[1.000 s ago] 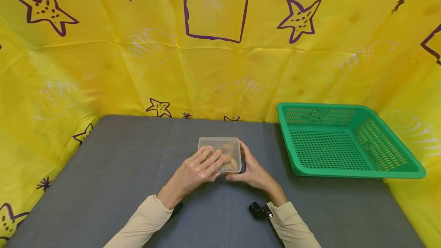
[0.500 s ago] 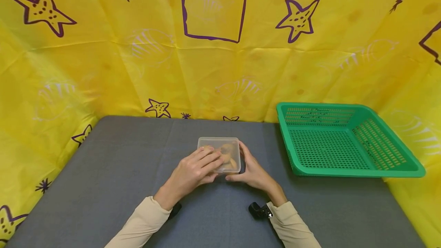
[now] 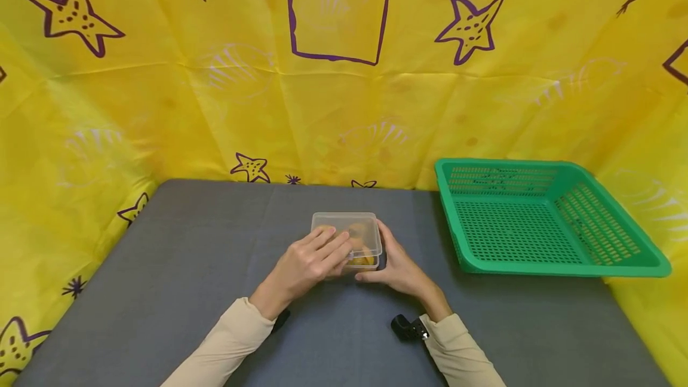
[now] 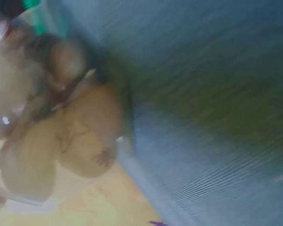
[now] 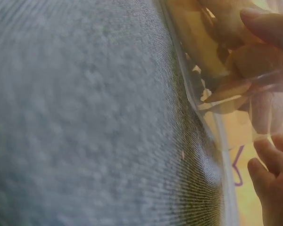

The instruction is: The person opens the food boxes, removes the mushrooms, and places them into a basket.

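Note:
A clear plastic food container (image 3: 371, 266) sits at the middle of the grey table, with several yellow-brown pieces (image 3: 360, 260) inside, their kind unclear. Its translucent lid (image 3: 365, 226) is tilted, raised at the near edge with a gap above the rim. My left hand (image 3: 309, 263) grips the lid's near left part, fingers over the top; its thumb is mostly hidden. My right hand (image 3: 399, 267) holds the container's right side, thumb at the near corner. In the right wrist view, the clear wall (image 5: 186, 75) shows the pieces behind it. Blur covers the left wrist view.
A green plastic basket (image 3: 457, 249) with perforated sides stands to the right on the grey table (image 3: 215, 237). A yellow curtain (image 3: 408, 100) with purple starfish drawings hangs behind and along both sides.
The lid's near edge has come up off the container, exposing the pieces at the front. My left hand has shifted slightly right with it; my right hand keeps its hold.

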Action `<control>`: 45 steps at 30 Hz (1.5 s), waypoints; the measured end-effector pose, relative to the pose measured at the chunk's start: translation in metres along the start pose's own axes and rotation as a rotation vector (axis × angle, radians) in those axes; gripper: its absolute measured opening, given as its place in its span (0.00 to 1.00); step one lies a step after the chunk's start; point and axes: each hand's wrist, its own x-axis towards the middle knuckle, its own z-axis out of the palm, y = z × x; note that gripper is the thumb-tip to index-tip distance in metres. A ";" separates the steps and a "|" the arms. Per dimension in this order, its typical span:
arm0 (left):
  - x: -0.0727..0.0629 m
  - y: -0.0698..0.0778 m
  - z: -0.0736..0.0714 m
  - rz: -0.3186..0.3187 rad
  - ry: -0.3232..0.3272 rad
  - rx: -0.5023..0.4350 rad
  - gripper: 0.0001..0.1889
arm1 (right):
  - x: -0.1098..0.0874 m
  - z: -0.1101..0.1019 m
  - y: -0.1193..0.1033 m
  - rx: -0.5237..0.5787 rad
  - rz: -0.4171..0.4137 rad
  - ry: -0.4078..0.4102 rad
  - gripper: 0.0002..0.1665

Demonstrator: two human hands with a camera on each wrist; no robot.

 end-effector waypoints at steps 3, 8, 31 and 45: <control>0.003 -0.002 -0.002 -0.023 0.004 -0.036 0.17 | 0.000 0.001 0.001 0.000 -0.010 -0.020 0.70; 0.002 -0.004 -0.004 -0.038 -0.016 -0.084 0.16 | -0.002 0.000 0.000 0.003 -0.003 -0.009 0.71; 0.005 -0.021 -0.005 -0.477 0.079 -0.491 0.23 | 0.000 0.000 0.004 0.001 -0.059 0.000 0.71; -0.022 -0.008 0.004 -0.828 -0.013 -0.608 0.45 | 0.001 0.000 0.003 -0.041 -0.053 0.017 0.73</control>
